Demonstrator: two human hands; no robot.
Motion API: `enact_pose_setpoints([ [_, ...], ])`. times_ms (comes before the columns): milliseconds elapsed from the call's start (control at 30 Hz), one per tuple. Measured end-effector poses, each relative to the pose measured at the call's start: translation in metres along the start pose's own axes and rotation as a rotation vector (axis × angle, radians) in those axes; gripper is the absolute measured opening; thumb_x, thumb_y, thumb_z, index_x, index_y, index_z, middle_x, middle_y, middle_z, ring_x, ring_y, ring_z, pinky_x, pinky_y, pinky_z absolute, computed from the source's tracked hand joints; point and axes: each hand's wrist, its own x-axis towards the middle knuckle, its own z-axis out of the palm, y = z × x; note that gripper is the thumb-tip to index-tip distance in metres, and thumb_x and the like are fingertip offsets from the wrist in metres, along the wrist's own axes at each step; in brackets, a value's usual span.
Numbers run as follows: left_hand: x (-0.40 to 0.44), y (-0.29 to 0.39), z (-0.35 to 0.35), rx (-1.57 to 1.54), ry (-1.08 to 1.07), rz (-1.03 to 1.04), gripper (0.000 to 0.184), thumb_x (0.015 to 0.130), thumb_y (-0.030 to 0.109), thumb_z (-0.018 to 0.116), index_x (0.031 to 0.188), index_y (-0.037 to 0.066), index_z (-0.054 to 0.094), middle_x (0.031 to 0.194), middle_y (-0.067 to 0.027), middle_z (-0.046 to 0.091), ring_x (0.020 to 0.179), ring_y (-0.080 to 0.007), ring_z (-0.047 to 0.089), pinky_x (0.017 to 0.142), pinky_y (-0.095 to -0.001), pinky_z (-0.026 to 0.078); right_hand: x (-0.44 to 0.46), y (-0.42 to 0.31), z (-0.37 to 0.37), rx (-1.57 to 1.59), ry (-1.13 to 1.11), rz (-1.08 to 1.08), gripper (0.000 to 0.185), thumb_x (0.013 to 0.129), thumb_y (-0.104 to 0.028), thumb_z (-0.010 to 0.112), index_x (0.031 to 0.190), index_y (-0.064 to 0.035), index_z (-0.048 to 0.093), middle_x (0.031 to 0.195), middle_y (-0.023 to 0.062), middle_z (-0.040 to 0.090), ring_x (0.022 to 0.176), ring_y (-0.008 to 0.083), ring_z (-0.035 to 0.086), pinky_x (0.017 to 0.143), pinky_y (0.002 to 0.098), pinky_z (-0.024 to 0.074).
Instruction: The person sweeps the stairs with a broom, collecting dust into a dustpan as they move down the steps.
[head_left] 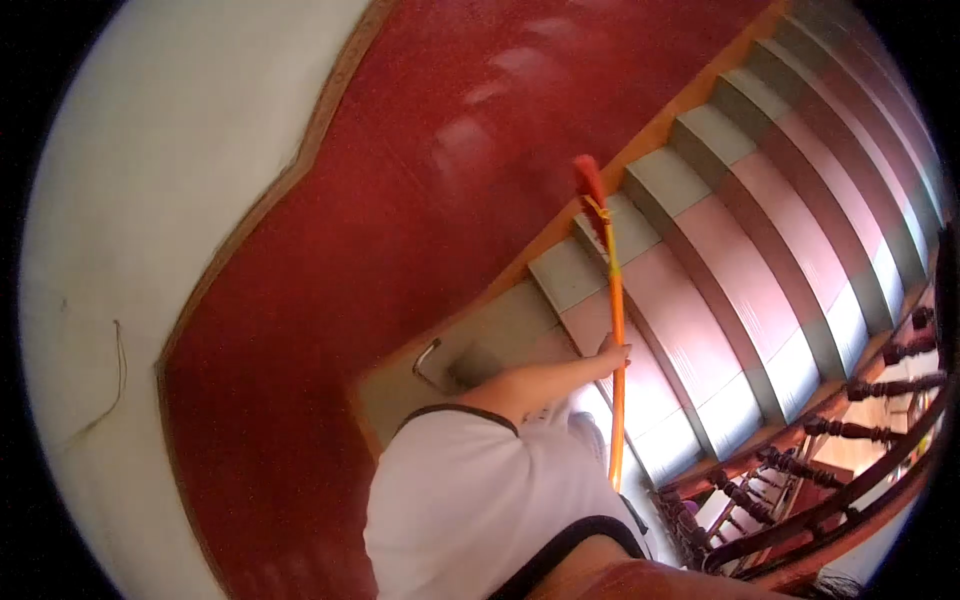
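Observation:
My left hand (pixel 612 355) is closed around the orange handle of a broom (pixel 617 310). Red bristles (pixel 588 178) at the broom's far end are beside the inner edge of the stairs, by the red wall. The handle's near end passes down beside my white sleeveless top (pixel 470 500). Only part of my right arm (pixel 660 580) shows along the bottom edge; its hand is out of view.
Tiled stairs (pixel 745 270) fan out to the upper right. A dark wooden railing with turned balusters (pixel 850 430) curves along the lower right. Left of the stairs stands a red wall panel (pixel 330 260) with a white wall (pixel 150 200) beyond. A curved pale object (pixel 427 358) shows near my left arm.

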Motion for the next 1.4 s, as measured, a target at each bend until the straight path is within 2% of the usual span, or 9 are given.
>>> enact_pose_setpoints([
  [100,-0.014,0.022,0.025,0.230,0.046,0.001,0.020,0.075,0.019,0.051,0.086,0.004,0.044,0.068,-0.0086,0.046,0.053,-0.0167,0.050,0.044,-0.0277,0.045,0.010,0.003,0.007,0.140,-0.078,-0.046,0.044,0.069,-0.011,0.058,0.107,-0.0078,0.036,0.071,0.0056,0.052,0.060,0.0153,0.050,0.060,0.0281,0.0409],
  [333,0.055,0.057,-0.012,-0.433,-0.208,-0.345,0.016,0.074,0.015,0.052,0.066,0.009,0.038,0.049,-0.0013,0.037,0.041,-0.0133,0.038,0.041,-0.0264,0.039,-0.019,-0.044,0.060,0.348,0.172,-0.102,0.031,0.069,-0.007,0.056,0.098,-0.0069,0.044,0.064,-0.0002,0.046,0.055,0.0101,0.042,0.053,0.0266,0.0387],
  [533,0.061,0.032,0.054,-0.671,-0.147,-0.405,0.018,0.074,0.016,0.051,0.062,0.010,0.038,0.047,-0.0021,0.034,0.043,-0.0149,0.039,0.042,-0.0294,0.039,-0.058,-0.096,-0.083,-0.566,0.487,0.082,0.030,0.071,-0.014,0.054,0.099,-0.0088,0.044,0.062,0.0186,0.050,0.056,0.0317,0.051,0.053,0.0365,0.0411],
  [667,0.101,0.072,0.079,-0.724,-0.153,-0.392,0.023,0.074,0.021,0.052,0.061,0.008,0.037,0.057,-0.0030,0.040,0.054,-0.0151,0.042,0.061,-0.0301,0.044,-0.027,-0.185,-0.187,-0.974,0.438,0.021,0.040,0.070,-0.023,0.057,0.106,-0.0098,0.045,0.064,0.0153,0.055,0.057,0.0286,0.055,0.052,0.0364,0.0438],
  [800,0.152,0.112,0.104,-0.894,-0.195,-0.426,0.022,0.076,0.023,0.051,0.067,0.007,0.038,0.065,-0.0055,0.042,0.061,-0.0174,0.044,0.063,-0.0309,0.044,0.037,-0.261,-0.263,-1.136,0.493,-0.177,0.022,0.071,-0.015,0.053,0.093,-0.0111,0.048,0.063,0.0118,0.055,0.057,0.0277,0.055,0.051,0.0375,0.0424],
  [967,0.250,0.113,0.130,-0.767,-0.286,-0.315,0.019,0.082,0.023,0.040,0.078,0.005,0.038,0.071,-0.0097,0.046,0.068,-0.0238,0.050,0.068,-0.0394,0.045,0.161,-0.253,-0.297,-1.009,0.329,-0.155,0.029,0.073,-0.015,0.052,0.100,-0.0084,0.043,0.063,0.0153,0.053,0.061,0.0321,0.053,0.053,0.0389,0.0417],
  [1033,0.262,0.099,0.141,-0.564,-0.267,-0.264,0.019,0.082,0.024,0.040,0.081,0.005,0.038,0.072,-0.0099,0.047,0.067,-0.0243,0.051,0.067,-0.0396,0.045,0.161,-0.237,-0.289,-0.825,0.302,0.074,0.028,0.074,-0.014,0.051,0.099,-0.0064,0.043,0.063,0.0179,0.052,0.060,0.0324,0.053,0.052,0.0393,0.0404],
  [1233,0.168,0.095,0.136,-0.664,-0.320,-0.275,0.015,0.080,0.019,0.042,0.083,0.005,0.038,0.066,-0.0088,0.044,0.062,-0.0221,0.050,0.060,-0.0372,0.047,0.106,-0.236,-0.270,-0.541,0.419,0.045,0.019,0.071,-0.007,0.051,0.090,-0.0061,0.048,0.073,0.0173,0.053,0.071,0.0302,0.054,0.055,0.0368,0.0413],
  [1400,0.233,0.094,0.136,-0.516,-0.212,-0.240,0.016,0.080,0.019,0.041,0.086,0.006,0.036,0.071,-0.0091,0.045,0.066,-0.0208,0.050,0.059,-0.0343,0.047,0.142,-0.251,-0.250,-0.710,0.416,0.084,0.024,0.067,-0.007,0.053,0.090,-0.0058,0.047,0.070,0.0168,0.053,0.072,0.0333,0.053,0.058,0.0371,0.0416],
])
